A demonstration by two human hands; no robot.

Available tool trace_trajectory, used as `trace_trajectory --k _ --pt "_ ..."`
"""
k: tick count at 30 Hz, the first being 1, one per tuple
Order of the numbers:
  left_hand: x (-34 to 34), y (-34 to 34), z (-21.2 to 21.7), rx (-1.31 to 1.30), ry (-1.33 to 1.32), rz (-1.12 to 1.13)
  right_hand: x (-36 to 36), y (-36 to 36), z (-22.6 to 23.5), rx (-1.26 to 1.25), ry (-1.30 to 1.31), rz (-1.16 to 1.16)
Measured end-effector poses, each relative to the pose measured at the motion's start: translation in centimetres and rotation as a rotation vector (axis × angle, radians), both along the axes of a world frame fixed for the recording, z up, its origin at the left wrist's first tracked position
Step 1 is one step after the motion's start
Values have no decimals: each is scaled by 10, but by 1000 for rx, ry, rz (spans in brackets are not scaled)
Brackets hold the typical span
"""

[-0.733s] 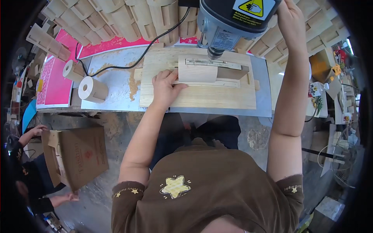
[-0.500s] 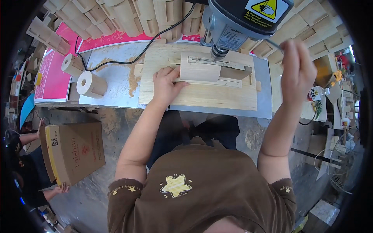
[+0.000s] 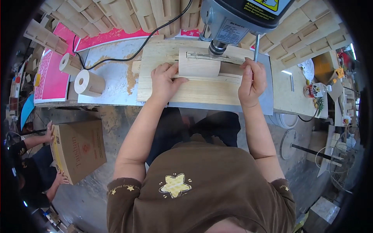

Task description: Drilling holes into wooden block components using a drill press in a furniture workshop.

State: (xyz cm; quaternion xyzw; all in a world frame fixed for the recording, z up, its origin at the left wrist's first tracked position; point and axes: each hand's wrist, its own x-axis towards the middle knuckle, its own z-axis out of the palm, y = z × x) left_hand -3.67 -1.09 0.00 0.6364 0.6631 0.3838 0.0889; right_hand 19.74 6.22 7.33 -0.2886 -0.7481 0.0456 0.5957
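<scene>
My left hand (image 3: 164, 81) holds the left end of a pale wooden cylinder (image 3: 199, 69), fingers behind it and thumb along its near side. The cylinder lies on its side on a wooden board (image 3: 194, 93), with a long slot along its top. Over it hangs the chuck (image 3: 217, 49) of a grey drill press (image 3: 235, 29); whether a bit touches the wood is hidden. My right hand (image 3: 252, 82) is closed at the lower end of the metal feed lever (image 3: 257, 46), to the right of the cylinder. A brownish bar (image 3: 230, 68) sticks out of the cylinder's right end.
Two wooden cylinders with end holes, the nearer one (image 3: 89, 83), stand at the left. Slotted wooden pieces (image 3: 165, 11) line the back. A black cable (image 3: 134, 58) crosses the bench. A plastic bottle (image 3: 318, 90) lies right. Lower left, another person's hands hold a cardboard box (image 3: 81, 149).
My right hand has come down and left with the feed lever, which has swung toward me. My left hand stays on the cylinder. The other person's box has tilted slightly.
</scene>
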Motion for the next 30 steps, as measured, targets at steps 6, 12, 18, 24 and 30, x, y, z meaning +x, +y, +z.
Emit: trace_trajectory --k 6,12,18,24,30 --pt "-1 0 -1 6 2 17 11 -3 33 82 -66 -12" --pt "18 4 1 93 110 29 -3 79 160 -201 32 -136" --pt "38 11 4 71 57 20 -22 104 171 -121 -169 -84" --pt "36 10 3 33 59 8 1 35 165 -291 -121 -125" --pt "36 8 3 36 50 21 8 -25 98 -292 -66 -8"
